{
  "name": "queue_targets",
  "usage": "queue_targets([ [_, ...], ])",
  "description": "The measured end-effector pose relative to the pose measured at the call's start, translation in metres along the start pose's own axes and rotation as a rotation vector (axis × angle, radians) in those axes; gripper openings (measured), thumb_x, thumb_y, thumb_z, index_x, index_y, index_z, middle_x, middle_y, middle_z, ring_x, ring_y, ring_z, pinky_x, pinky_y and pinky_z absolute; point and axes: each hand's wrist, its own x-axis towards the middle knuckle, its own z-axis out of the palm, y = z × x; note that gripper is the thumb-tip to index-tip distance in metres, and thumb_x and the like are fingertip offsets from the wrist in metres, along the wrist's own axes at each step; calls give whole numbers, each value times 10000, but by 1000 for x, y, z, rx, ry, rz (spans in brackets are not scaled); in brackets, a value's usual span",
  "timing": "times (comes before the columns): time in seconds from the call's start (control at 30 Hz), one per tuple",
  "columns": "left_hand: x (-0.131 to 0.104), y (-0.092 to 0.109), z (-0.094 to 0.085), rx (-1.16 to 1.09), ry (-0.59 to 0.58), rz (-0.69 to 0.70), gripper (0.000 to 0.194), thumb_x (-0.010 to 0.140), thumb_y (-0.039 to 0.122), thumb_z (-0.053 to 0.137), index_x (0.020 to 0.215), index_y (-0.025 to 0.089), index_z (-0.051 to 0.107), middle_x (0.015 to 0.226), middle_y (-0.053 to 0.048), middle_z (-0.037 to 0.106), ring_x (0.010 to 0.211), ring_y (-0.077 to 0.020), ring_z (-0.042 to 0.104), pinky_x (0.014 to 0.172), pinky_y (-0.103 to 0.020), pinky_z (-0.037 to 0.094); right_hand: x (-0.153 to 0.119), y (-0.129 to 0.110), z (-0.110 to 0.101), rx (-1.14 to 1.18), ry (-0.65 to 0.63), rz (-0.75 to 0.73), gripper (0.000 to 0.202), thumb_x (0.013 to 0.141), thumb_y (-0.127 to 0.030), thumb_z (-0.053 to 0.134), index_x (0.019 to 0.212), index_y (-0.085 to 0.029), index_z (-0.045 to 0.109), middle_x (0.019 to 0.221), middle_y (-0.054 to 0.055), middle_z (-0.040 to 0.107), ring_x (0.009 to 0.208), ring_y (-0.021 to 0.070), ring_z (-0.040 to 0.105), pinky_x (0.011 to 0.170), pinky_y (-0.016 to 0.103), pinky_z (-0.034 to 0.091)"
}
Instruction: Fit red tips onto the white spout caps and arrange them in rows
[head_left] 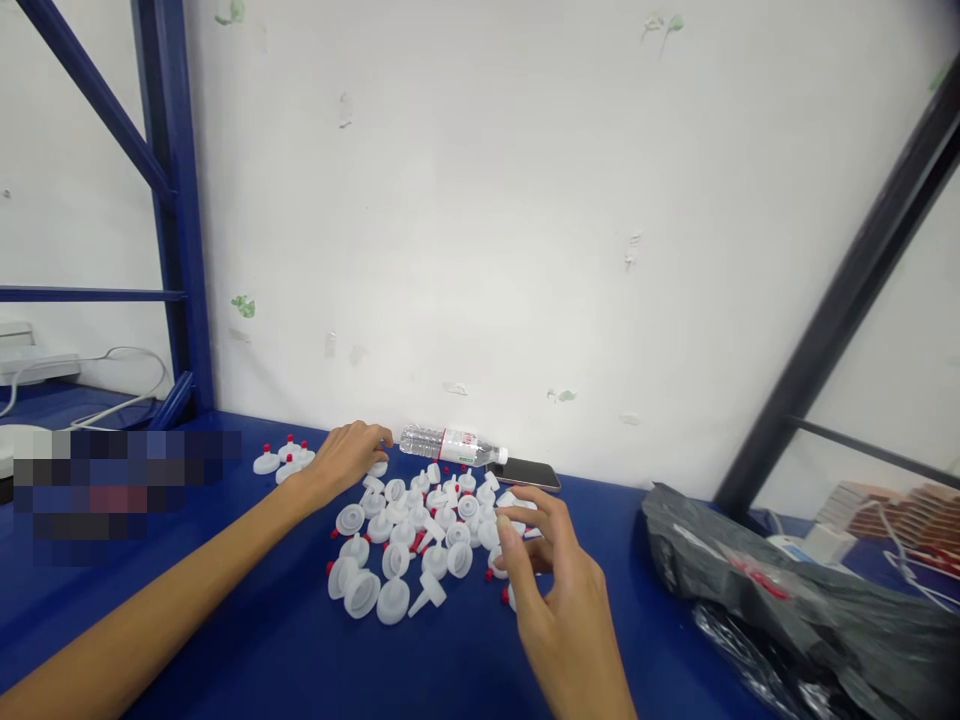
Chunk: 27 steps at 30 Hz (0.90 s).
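Observation:
A pile of white plastic nozzle caps (pixel 403 533), many lying on their sides, several with small red tips, covers the middle of the blue table (pixel 300 640). At the pile's back left is my left hand (pixel 346 455), its fingers bent but apart, close to a white cap (pixel 378 468); its thumb is hidden. On the right my right hand (pixel 559 580) curves over the pile's edge, thumb and fingers apart, with no object visible between them. Left of my left wrist, a small group of upright red-tipped caps (pixel 266 461) stands separately.
Behind the pile lie a clear water bottle (pixel 454 444) and a dark phone (pixel 529 473), near the white wall. A grey plastic bag (pixel 780 590) is at the right. Blue rack posts (pixel 184 220) rise at the left, and a dark post (pixel 832 290) slants at the right.

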Motion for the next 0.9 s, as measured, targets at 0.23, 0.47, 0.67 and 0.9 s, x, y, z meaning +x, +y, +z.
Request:
queue_targets([
  [0.23, -2, -9, 1, 39, -20, -41, 239, 980, 372, 650, 1095, 164, 679, 1081, -55, 705, 957, -204, 686, 861, -414, 575, 0, 3, -1, -32, -30, -22, 391, 1010, -510, 505, 1302, -257, 567, 1159, 84, 727, 700, 162, 707, 505, 223, 526],
  [0.47, -3, -12, 6, 28, -18, -40, 240, 978, 364, 656, 1122, 173, 682, 1136, -64, 705, 1018, -219, 687, 891, -426, 575, 1, 2, -2, -36, -29, -24, 382, 1008, -498, 515, 1292, -251, 576, 1150, 82, 729, 688, 159, 706, 511, 226, 530],
  [0.67, -4, -12, 9, 29, -1, -59, 277, 984, 365, 645, 1182, 173, 665, 1172, -75, 694, 1043, -230, 678, 916, -452, 566, 1, 3, -1, -45, -28, -40, 362, 1007, -488, 518, 1271, -255, 599, 1121, 73, 742, 674, 162, 703, 495, 227, 520],
  [0.9, -15, -2, -20, -14, -18, 44, 240, 993, 352, 626, 1146, 174, 678, 1221, -80, 676, 1105, -242, 648, 967, -476, 534, 1, 3, -2, -49, -48, -47, 336, 1016, -477, 503, 1253, -264, 610, 1070, 45, 746, 647, 149, 688, 531, 230, 537],
])
